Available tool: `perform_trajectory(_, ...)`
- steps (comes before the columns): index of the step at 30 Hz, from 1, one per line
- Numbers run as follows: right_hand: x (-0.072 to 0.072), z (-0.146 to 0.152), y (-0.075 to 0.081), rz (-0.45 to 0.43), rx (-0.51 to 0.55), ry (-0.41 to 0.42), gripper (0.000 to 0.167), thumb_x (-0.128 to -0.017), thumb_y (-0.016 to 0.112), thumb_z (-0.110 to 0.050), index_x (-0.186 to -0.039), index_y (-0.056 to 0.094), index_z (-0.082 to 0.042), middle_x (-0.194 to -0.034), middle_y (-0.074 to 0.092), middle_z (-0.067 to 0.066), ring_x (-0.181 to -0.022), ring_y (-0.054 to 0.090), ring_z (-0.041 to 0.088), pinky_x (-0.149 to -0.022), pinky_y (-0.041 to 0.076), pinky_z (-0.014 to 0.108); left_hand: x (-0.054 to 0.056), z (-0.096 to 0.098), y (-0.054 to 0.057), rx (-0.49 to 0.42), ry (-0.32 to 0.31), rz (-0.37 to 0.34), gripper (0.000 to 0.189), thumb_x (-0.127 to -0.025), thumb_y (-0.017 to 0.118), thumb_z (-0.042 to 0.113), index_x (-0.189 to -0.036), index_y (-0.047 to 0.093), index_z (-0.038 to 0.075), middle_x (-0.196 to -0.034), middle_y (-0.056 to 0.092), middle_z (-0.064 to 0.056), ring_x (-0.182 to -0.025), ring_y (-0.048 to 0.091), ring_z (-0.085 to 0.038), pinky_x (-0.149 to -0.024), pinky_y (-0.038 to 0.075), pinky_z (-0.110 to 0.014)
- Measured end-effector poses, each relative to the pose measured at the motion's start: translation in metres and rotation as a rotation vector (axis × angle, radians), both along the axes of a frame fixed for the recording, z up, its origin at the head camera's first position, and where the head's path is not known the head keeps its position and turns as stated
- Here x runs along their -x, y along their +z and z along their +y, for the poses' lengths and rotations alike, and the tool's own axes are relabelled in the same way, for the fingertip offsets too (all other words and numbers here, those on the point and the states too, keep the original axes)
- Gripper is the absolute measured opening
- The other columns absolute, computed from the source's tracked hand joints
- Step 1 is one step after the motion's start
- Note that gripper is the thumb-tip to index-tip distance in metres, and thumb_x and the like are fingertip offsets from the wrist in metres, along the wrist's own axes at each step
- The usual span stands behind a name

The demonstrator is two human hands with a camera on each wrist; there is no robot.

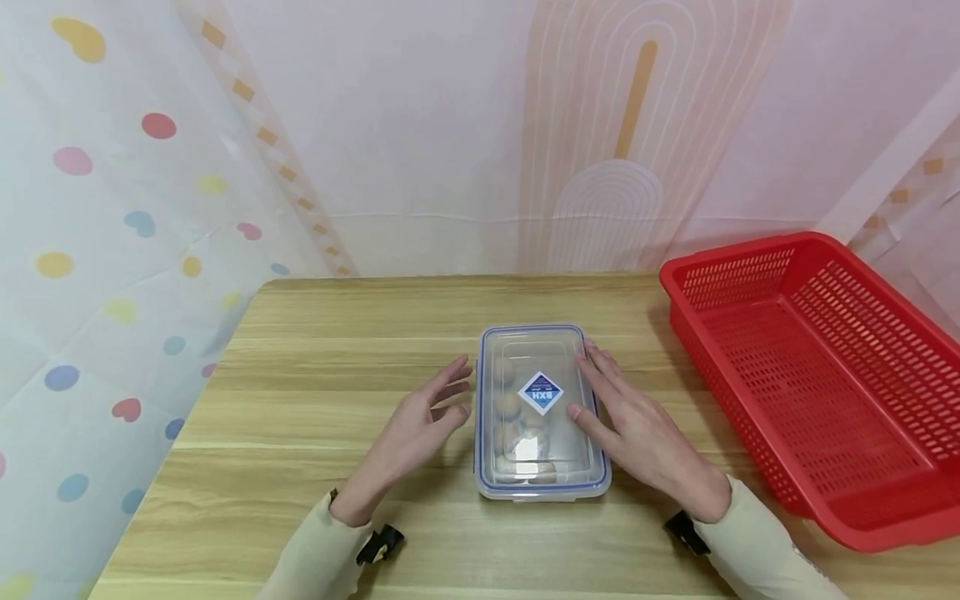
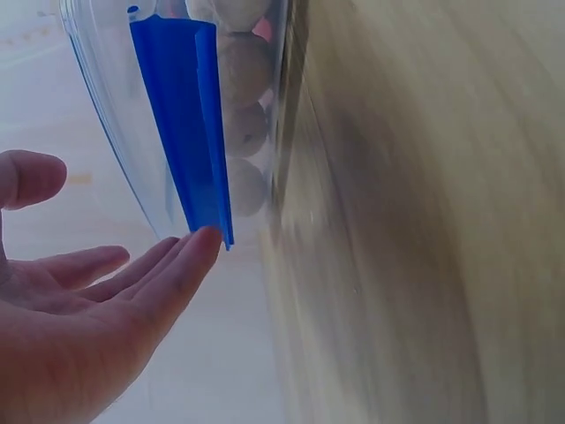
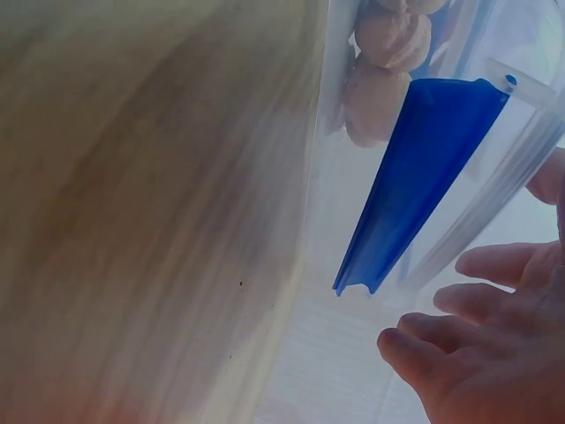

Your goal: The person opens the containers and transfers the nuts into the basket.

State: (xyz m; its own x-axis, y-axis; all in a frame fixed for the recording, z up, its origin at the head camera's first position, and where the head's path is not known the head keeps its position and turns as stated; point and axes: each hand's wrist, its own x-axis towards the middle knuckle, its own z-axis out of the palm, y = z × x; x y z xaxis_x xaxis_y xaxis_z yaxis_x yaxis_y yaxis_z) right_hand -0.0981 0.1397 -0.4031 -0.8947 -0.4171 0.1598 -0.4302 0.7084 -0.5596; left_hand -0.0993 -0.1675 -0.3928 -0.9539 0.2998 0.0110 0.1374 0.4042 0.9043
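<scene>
A clear plastic food container [image 1: 558, 454] with a blue-lined lid lies on the table, a diamond-shaped label [image 1: 541, 392] on top. Through its wall several round tan things [image 3: 395, 40] show, looking like walnuts. Along its sides run a blue latch [image 2: 181, 106] and another blue latch [image 3: 424, 168]. To the left, my left hand [image 1: 415, 429] is held with fingers loosely extended, its fingertips close to the near latch's end in the left wrist view. My right hand [image 1: 641, 425] reaches over the right rim, with thumb and fingers spread and overlapping the lid in the head view.
A large red plastic basket [image 1: 738, 412] with slotted walls stands right of the container, close to my right forearm. The wood-grain table [image 1: 300, 400] ends at a patterned cloth backdrop [image 1: 435, 167] behind and on the left.
</scene>
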Motion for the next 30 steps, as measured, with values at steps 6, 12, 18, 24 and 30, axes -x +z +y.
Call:
perform_trajectory(6,-0.002,0.002,0.002,-0.061,0.044,-0.022,0.074,-0.107,0.052,-0.05,-0.165,0.028,-0.012,-0.173,0.014,0.005,-0.155,0.024,0.036,-0.121,0.028,0.059,-0.005,0.004,-0.001,0.003,0.006,0.073,0.064,-0.102,0.064,0.009,-0.158,0.035,-0.004,-0.16,0.041,-0.022,-0.143,0.046,-0.041,-0.109,0.048,-0.048)
perform_trajectory(12,-0.006,0.005,0.006,-0.112,0.084,-0.053,0.069,-0.108,0.049,-0.05,-0.165,0.03,-0.015,-0.171,0.022,0.01,-0.152,0.03,0.04,-0.119,0.03,0.062,-0.01,0.006,-0.001,0.067,0.014,0.091,0.07,-0.103,0.067,0.022,-0.161,0.033,0.002,-0.165,0.033,-0.016,-0.146,0.042,-0.037,-0.11,0.047,-0.047)
perform_trajectory(18,-0.008,0.007,0.005,-0.136,0.115,-0.067,0.069,-0.108,0.05,-0.049,-0.163,0.033,-0.01,-0.167,0.032,0.014,-0.15,0.035,0.038,-0.119,0.031,0.06,-0.012,0.01,-0.001,0.097,0.011,0.06,0.074,-0.101,0.069,0.019,-0.162,0.031,0.004,-0.166,0.031,-0.016,-0.147,0.041,-0.036,-0.111,0.046,-0.047)
perform_trajectory(24,-0.008,0.009,0.004,-0.156,0.136,-0.065,0.07,-0.108,0.052,-0.048,-0.161,0.037,-0.005,-0.164,0.037,0.016,-0.148,0.038,0.037,-0.119,0.033,0.058,-0.012,0.012,-0.005,0.114,0.002,0.077,0.074,-0.099,0.07,0.016,-0.161,0.033,0.0,-0.165,0.033,-0.019,-0.147,0.041,-0.036,-0.11,0.047,-0.049)
perform_trajectory(30,-0.01,0.009,0.003,-0.174,0.146,-0.081,0.07,-0.106,0.056,-0.048,-0.16,0.04,-0.008,-0.163,0.039,0.016,-0.145,0.044,0.037,-0.115,0.039,0.057,-0.013,0.013,-0.006,0.115,-0.012,0.118,0.07,-0.097,0.072,0.012,-0.157,0.039,-0.002,-0.164,0.034,-0.019,-0.147,0.04,-0.036,-0.108,0.048,-0.048)
